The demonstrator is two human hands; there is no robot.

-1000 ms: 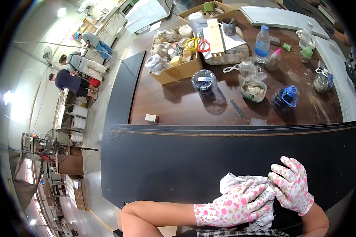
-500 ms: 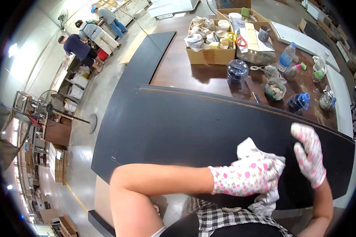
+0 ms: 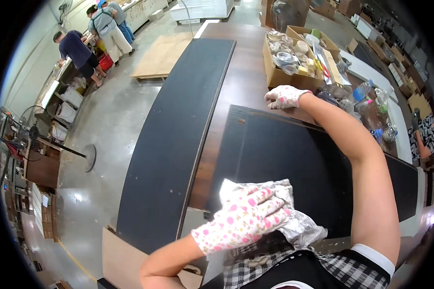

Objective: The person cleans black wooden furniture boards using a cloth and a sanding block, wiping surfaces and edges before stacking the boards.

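My left hand (image 3: pixel 246 219), in a white glove with pink flowers, presses down on a crumpled white cloth (image 3: pixel 301 226). Its fingers lie over the cloth at the near edge of a black panel (image 3: pixel 279 159). My right hand (image 3: pixel 285 97), gloved alike, reaches across that panel to its far edge, fingers loosely bent and nothing visible in them. Whether its fingertips touch the panel or the brown tabletop (image 3: pixel 211 168) I cannot tell. A second, longer black panel (image 3: pixel 173 139) lies to the left, with a strip of brown tabletop between the two.
A cardboard box (image 3: pixel 294 77) of wrapped jars stands just beyond my right hand. Plastic bottles (image 3: pixel 363 90) crowd the right side of the table. A standing fan (image 3: pixel 89 158) is on the floor at left. Several people (image 3: pixel 79 53) work at a far bench.
My right hand has swung left and away to the panel's far edge. My left hand and the cloth have shifted left. The two panels, overlapping before, now lie apart. The view has turned.
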